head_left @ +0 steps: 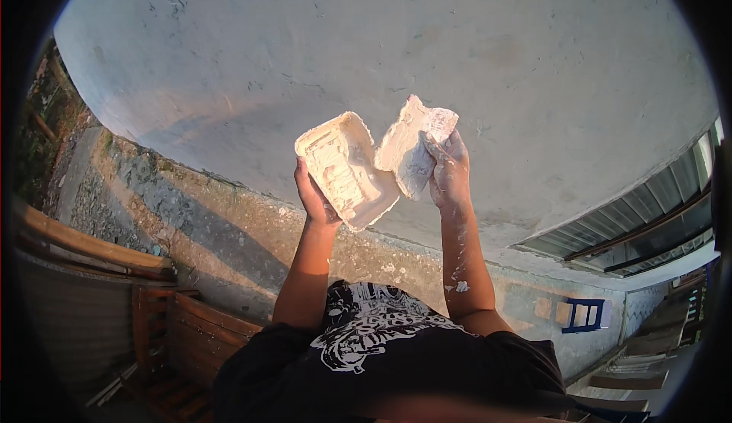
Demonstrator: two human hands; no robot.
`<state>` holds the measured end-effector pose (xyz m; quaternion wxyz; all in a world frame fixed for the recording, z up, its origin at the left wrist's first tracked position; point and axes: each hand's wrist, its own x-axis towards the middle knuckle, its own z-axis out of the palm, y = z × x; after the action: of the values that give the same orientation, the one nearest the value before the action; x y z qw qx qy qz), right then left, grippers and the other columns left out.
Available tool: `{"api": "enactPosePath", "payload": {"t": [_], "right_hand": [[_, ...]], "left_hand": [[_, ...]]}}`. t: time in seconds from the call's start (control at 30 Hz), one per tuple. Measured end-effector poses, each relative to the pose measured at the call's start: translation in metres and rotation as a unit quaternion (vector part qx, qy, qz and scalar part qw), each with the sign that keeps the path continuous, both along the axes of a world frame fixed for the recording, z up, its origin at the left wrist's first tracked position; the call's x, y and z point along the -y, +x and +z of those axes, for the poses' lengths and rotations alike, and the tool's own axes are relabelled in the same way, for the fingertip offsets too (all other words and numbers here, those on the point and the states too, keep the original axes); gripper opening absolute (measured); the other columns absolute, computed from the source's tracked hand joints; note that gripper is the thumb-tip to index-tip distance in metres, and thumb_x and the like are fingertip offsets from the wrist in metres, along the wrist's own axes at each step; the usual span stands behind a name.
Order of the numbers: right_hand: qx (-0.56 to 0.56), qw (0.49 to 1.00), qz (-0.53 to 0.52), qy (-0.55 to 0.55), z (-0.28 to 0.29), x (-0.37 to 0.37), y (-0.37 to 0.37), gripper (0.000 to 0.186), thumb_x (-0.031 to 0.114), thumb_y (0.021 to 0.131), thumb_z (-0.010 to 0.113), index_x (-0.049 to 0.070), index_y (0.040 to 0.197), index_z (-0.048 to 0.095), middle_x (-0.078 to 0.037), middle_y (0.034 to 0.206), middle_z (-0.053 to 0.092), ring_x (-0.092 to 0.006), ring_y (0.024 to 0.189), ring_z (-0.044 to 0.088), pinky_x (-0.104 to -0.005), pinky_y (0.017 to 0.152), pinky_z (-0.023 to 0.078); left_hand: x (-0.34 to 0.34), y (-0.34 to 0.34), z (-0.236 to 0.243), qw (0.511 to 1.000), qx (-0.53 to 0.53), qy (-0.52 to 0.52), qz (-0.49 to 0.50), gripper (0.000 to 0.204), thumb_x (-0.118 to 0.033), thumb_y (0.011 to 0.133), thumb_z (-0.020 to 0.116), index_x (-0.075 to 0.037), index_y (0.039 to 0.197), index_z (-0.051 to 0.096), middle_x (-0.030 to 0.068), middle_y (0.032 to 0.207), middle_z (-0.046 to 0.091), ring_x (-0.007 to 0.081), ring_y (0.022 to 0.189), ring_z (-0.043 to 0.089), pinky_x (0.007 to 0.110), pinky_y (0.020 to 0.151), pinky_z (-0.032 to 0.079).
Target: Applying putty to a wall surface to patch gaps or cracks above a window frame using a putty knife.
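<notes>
A pale wall (305,42) fills the space ahead, with a window (648,202) at right, a blue frame (567,316) beyond the right arm and wooden furniture (206,320) at lower left. The left hand (314,198) is partly hidden behind the tub (377,209); whether the sheet (408,145) touches its rim is unclear. Pale paste (341,171) coats the tub's inside. The left hand grips it before the wall; the right hand (452,171) pinches the paste-smeared sheet.

Tub (331,170) is sitting in left grip (314,198); sheet (408,149) is sitting just right of it, in right grip (450,175). Wall (305,42) is standing before both, window (648,202) filling its right side. Chair (583,315) is standing right, on the floor (229,225); furniture (202,320) is standing left.
</notes>
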<state>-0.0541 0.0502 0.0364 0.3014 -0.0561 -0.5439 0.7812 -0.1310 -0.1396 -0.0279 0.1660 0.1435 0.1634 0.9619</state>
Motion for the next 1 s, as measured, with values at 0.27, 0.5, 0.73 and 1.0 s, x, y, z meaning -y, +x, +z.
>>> {"api": "enactPosePath", "payload": {"t": [0.27,0.5,0.73,1.0], "right_hand": [[-0.108,0.993,-0.002,-0.043,0.029,-0.009,0.015,0.046,0.000,0.096,0.055,-0.001,0.140,0.040,-0.014,0.135,0.054,-0.0217,0.123,0.055,-0.0392,0.104,0.047],[-0.088,0.991,0.091,-0.052,0.047,0.003,0.042,0.053,-0.001,0.089,0.061,-0.002,0.139,0.041,-0.013,0.127,0.058,-0.0234,0.114,0.061,-0.0383,0.098,0.052],[-0.190,0.980,0.008,0.053,0.098,0.025,0.028,0.054,-0.001,0.087,0.065,-0.002,0.136,0.042,-0.012,0.123,0.058,-0.0216,0.110,0.061,-0.0347,0.093,0.053],[-0.258,0.887,-0.122,0.362,0.190,0.079,-0.033,0.049,-0.001,0.087,0.069,-0.002,0.131,0.046,-0.011,0.118,0.059,-0.0198,0.104,0.060,-0.0326,0.092,0.047]], "left_hand": [[-0.006,0.013,0.017,0.999,0.018,0.017,-0.026,0.065,-0.058,0.100,0.039,-0.008,0.140,0.047,0.0125,0.133,0.055,0.0297,0.119,0.057,0.046,0.098,0.050],[-0.013,0.003,0.028,0.993,0.077,0.074,-0.041,0.073,-0.064,0.098,0.041,-0.007,0.144,0.041,0.0146,0.139,0.050,0.0340,0.126,0.052,0.052,0.102,0.046],[0.001,-0.037,0.061,0.993,0.037,0.081,-0.071,0.058,-0.049,0.100,0.052,-0.011,0.143,0.041,0.0108,0.140,0.048,0.0279,0.129,0.048,0.047,0.107,0.043],[0.105,-0.121,0.180,0.958,-0.258,-0.064,-0.106,0.065,-0.047,0.095,0.063,-0.023,0.148,0.034,0.0063,0.140,0.042,0.0262,0.133,0.041,0.048,0.109,0.039]]}}
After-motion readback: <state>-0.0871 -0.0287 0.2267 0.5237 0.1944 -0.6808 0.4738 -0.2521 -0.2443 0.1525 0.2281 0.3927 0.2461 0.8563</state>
